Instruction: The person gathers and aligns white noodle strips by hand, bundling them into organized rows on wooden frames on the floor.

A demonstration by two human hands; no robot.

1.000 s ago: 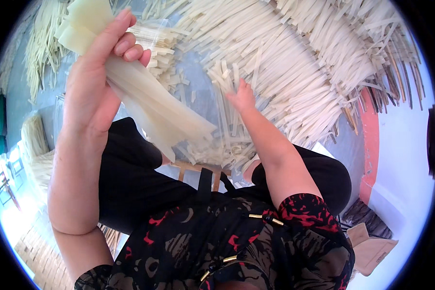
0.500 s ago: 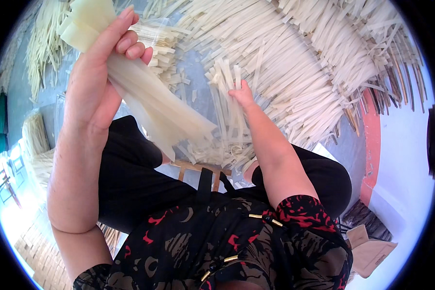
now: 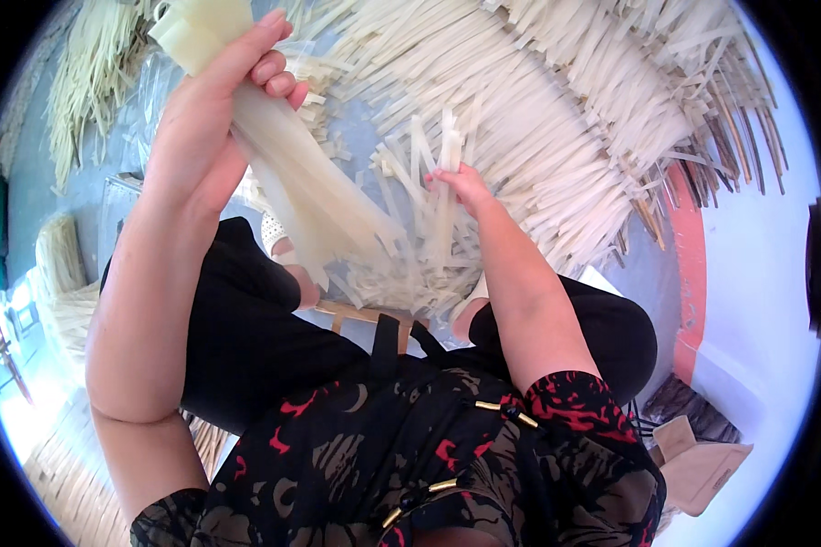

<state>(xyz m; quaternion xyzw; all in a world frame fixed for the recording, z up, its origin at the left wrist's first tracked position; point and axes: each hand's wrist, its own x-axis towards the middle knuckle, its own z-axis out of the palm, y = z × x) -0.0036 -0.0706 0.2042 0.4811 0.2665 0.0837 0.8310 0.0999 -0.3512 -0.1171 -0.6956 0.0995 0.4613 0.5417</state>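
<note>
Above the left knee [image 3: 246, 278], left hand [image 3: 208, 126] is raised, elbow bent, fingers curled firmly round a pale sheaf [image 3: 324, 196]; its top sticks out past the thumb, ragged lower edge hangs free toward the wooden slat [image 3: 365, 314]. Past the knees, right arm reaches forward, right hand [image 3: 465, 185] pinching a few strips [image 3: 452, 150] between thumb and fingers. Bare floor [image 3: 354, 123] gives some room between hands; rows [image 3: 529, 137] crowd the right one's outer side. Beyond: stick ends [image 3: 753, 137], orange band [image 3: 690, 273], white wall [image 3: 757, 292].
</note>
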